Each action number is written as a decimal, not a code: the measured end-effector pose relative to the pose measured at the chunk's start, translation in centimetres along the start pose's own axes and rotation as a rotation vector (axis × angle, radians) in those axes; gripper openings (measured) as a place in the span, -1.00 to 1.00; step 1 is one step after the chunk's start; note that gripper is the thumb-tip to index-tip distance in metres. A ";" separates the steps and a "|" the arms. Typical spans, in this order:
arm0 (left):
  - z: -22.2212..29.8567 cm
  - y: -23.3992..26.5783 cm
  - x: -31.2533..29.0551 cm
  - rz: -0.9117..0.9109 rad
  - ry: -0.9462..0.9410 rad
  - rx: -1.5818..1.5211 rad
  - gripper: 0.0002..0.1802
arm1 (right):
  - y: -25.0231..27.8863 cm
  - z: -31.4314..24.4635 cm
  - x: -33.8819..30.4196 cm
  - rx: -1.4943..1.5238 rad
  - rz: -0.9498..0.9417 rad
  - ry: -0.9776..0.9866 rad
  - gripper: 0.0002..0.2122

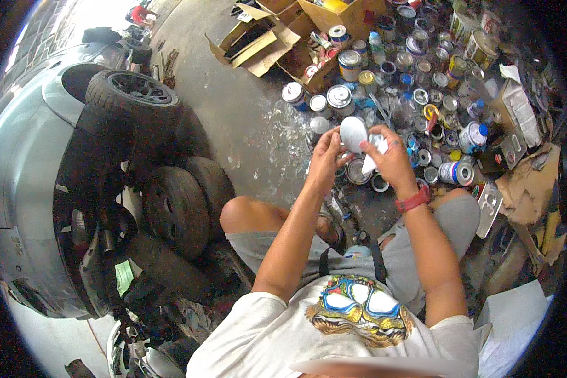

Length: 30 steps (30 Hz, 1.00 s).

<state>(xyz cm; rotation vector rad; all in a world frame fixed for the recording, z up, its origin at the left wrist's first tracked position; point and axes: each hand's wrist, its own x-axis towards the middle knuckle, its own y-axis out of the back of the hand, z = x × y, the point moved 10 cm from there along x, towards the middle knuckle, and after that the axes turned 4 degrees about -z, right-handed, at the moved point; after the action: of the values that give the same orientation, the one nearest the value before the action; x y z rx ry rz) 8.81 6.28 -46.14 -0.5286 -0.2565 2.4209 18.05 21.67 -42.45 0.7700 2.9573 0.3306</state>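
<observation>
My left hand point(326, 161) pinches the edge of a flat, round, pale grey disc point(353, 133), which looks like a can lid. Close beside it, my right hand point(392, 160) grips a crumpled white sheet point(374, 152), paper or cloth, I cannot tell which. The right thumb reaches toward the disc's lower edge; whether it touches is unclear. Both hands are raised in front of my bent knees, above the crowded cans. A red band point(413, 198) circles my right wrist. Just beyond the hands stand closed paint cans, one silver-topped can point(339, 97) among them.
Several open and closed paint cans point(422, 97) crowd the floor ahead and to the right. Cardboard boxes point(258, 38) stand at the far side. Stacked tyres point(176, 211) and a partly dismantled grey car point(38, 189) are on my left. Torn cardboard point(532, 183) lies at right.
</observation>
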 end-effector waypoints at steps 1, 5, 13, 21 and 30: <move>0.1 0.1 0.0 0.004 0.017 0.014 -0.51 | -0.5 -1.4 -0.2 -0.083 -0.036 0.093 -0.69; 0.2 0.3 0.1 -0.031 0.111 0.106 -0.40 | -2.7 -4.5 -1.5 -0.223 -0.129 0.292 -0.74; -0.7 0.8 -0.1 -0.125 0.150 -0.052 -0.28 | -2.2 -0.7 0.4 0.150 -0.113 -0.006 -0.62; -1.9 0.3 0.2 -0.167 0.276 -0.107 -0.56 | -1.5 -3.0 -0.7 0.161 -0.083 0.187 -0.85; -1.1 -0.5 -0.1 -0.160 0.202 0.097 -0.46 | -1.4 0.5 -0.1 0.184 -0.060 -0.036 -0.78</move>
<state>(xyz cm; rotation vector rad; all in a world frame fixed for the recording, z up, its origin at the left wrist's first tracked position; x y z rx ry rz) 9.67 6.68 -46.94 -0.6770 -0.0906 2.1942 17.54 20.50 -43.30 0.6937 3.0000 0.0401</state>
